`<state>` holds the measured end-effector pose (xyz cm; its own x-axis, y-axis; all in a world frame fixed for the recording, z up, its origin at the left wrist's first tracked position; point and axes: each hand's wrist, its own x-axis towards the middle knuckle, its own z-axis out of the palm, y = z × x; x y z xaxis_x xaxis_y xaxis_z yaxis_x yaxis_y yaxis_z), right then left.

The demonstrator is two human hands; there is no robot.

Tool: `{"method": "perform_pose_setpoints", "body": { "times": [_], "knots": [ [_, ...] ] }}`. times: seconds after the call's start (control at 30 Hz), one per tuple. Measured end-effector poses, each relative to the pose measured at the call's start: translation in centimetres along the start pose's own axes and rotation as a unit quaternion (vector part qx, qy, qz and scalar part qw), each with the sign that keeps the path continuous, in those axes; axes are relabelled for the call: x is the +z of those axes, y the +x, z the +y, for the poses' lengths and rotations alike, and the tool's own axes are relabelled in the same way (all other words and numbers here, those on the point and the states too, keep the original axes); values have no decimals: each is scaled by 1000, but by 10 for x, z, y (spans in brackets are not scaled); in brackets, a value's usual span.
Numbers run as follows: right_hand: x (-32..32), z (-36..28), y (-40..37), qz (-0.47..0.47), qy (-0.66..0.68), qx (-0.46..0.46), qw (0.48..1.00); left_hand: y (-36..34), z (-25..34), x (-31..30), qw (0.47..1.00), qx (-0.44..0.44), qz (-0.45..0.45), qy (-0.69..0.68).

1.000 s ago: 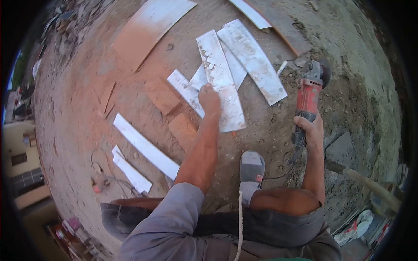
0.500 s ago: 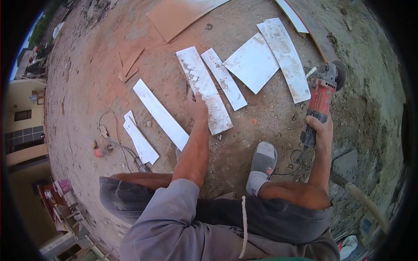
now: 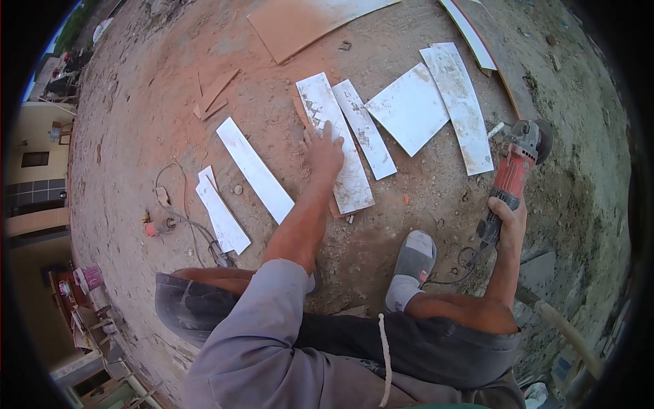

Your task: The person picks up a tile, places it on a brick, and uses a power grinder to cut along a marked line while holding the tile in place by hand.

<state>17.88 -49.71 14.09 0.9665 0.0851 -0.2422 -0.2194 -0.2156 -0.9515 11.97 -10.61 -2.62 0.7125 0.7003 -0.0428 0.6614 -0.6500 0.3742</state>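
Note:
My left hand (image 3: pixel 323 151) rests with spread fingers on a long white tile strip (image 3: pixel 355 185) that has rough, dirty patches on its face. A reddish-brown edge shows from under that strip's left side. In my right hand (image 3: pixel 511 219) is a red and black angle grinder (image 3: pixel 509 176), gripped around its body and held off to the right, disc end pointing away from me. Just right of the first strip lies a narrower white strip (image 3: pixel 366 133), and beyond it a squarish white tile (image 3: pixel 411 112).
A curved white piece (image 3: pixel 465 116) overlaps the squarish tile. To the left lie a clean white strip (image 3: pixel 255 170), shorter offcuts (image 3: pixel 223 217) and a small red power tool (image 3: pixel 161 227) with its cord. A large tile (image 3: pixel 279 31) is at the back. A wooden handle (image 3: pixel 562 324) slants at lower right.
My left hand has gone from holding the strip's left edge to lying spread over its face. The brown edge beneath has come into view. The grinder stays in my right hand.

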Motion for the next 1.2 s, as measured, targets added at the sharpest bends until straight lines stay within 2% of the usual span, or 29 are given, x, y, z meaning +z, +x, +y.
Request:
{"method": "perform_pose_setpoints", "body": {
  "times": [0.07, 0.1, 0.17, 0.2, 0.27, 0.3, 0.33, 0.4, 0.47, 0.53, 0.67, 0.77, 0.8, 0.87, 1.0, 1.07, 1.2],
  "knots": [
    [5, -7, -3, 8, 0, 14, 1000, 5, -15, -14, 970, 220, 24, 98],
    [4, -8, -3, -5, -3, 12, 1000, 3, -18, -16, 973, 207, 27, 100],
    [3, -2, -1, -24, 2, 19, 1000, -11, -14, -41, 998, 51, 44, 17],
    [7, -2, 1, -40, 4, 23, 999, -19, -25, -45, 998, 37, 46, 26],
    [11, -2, -2, -25, -13, 14, 999, -35, -51, -40, 982, -154, 95, 48],
    [14, -1, -4, -31, -12, 15, 999, -43, -73, -35, 972, -205, 64, 93],
    [16, -1, -6, -39, -15, 10, 999, -50, -85, -39, 972, -207, 66, 93],
    [19, -2, -5, -52, -20, 0, 998, -63, -105, -48, 948, -314, 18, 43],
    [22, -4, -5, -62, -25, -6, 998, -55, -117, -50, 947, -319, 28, 31],
    [26, -4, -8, -72, -30, -9, 997, -45, -118, -56, 922, -387, 11, 14],
    [34, -9, -6, -64, -26, -14, 998, -49, -94, -82, 919, -382, 42, -91],
    [29, -5, -5, -64, -33, -9, 997, -71, -83, -75, 947, -255, 147, -131],
    [29, -5, -2, -81, -33, 1, 996, -71, -77, -67, 948, -252, 142, -134],
    [28, 0, -2, -67, -45, -6, 997, -75, -60, -55, 963, -120, 203, -126],
    [25, 4, -5, -66, -49, -6, 997, -65, -8, -52, 961, -87, 187, -183],
    [24, 4, -6, -61, -40, -8, 997, -58, 9, -46, 969, -91, 132, -187],
    [17, 6, -6, -56, -21, -15, 998, -54, 28, -22, 978, -94, 88, -165]
  ]
}}
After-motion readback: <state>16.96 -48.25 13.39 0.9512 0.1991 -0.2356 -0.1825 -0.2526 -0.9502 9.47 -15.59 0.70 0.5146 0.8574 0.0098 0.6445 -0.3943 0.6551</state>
